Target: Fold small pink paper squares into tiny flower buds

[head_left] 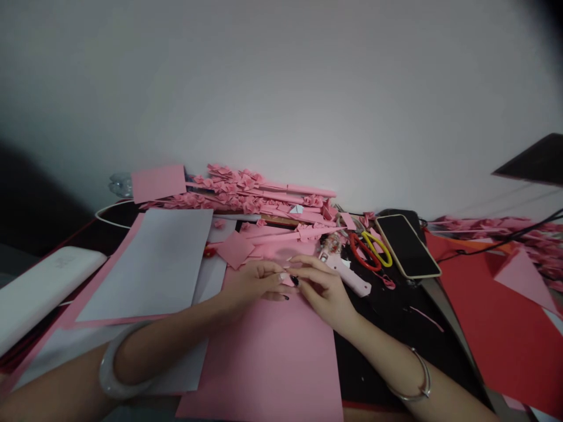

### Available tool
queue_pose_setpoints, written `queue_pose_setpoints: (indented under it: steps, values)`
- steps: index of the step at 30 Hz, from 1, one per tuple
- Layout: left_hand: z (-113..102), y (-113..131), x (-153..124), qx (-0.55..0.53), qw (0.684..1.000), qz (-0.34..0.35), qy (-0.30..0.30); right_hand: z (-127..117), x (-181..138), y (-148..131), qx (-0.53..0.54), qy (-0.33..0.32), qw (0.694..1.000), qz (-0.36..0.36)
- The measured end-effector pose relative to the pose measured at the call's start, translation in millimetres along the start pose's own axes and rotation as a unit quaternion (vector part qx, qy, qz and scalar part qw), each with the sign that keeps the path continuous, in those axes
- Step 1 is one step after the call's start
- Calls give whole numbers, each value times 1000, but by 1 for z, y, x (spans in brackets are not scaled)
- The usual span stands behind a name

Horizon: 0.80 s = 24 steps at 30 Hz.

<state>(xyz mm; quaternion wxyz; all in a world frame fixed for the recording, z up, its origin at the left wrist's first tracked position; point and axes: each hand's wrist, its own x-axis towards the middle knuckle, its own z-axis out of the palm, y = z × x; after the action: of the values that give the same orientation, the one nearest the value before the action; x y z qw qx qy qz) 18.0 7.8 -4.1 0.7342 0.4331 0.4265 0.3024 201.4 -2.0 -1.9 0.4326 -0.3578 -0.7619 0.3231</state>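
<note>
Paper (pixel 287 280), pinched in the fingertips of left hand (pixel 250 287) and right hand (pixel 328 293), seems part-folded; finished flowers (pixel 226 187) line the bench's (pixel 373 351) far edge.

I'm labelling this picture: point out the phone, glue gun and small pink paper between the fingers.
Phone (pixel 408 246), head view: screen middle.
Glue gun (pixel 354 279), head view: handle.
Small pink paper (pixel 287 280), head view: visible middle.
</note>
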Motion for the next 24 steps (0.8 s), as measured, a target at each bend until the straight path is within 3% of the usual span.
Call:
queue_pose_setpoints:
  steps: [6,15,24]
  values:
    - [-4,-2,1,-31,999,10,1,-4,1,-1,-38,-45,997,-53]
    - [1,7,-4,-109,994,-4,5,-6,-1,-3,-45,-72,996,-34]
    - [-2,3,-1,-30,999,28,-10,-8,0,-2,7,-82,997,8]
